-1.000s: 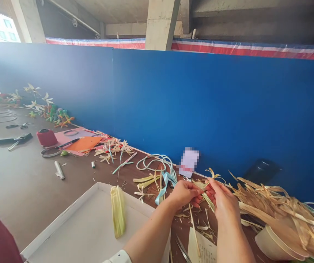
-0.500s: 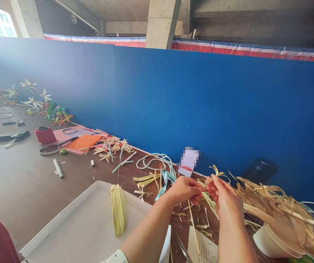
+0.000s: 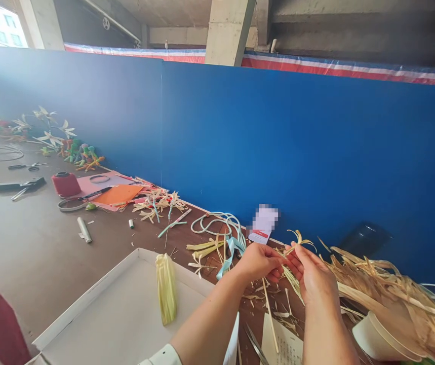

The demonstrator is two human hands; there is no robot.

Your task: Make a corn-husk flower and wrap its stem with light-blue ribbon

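yellow, petal-like strips of husk [image 3: 300,238] are pinched at the base by the right hand [image 3: 316,276], above the brown table [image 3: 31,223], apparently so they can splay freely. the left hand [image 3: 260,264] is set just beside, perhaps to steady them, though its grip cannot be told. dry husks [image 3: 388,284] are heaped at the right, seemingly for easy reach.
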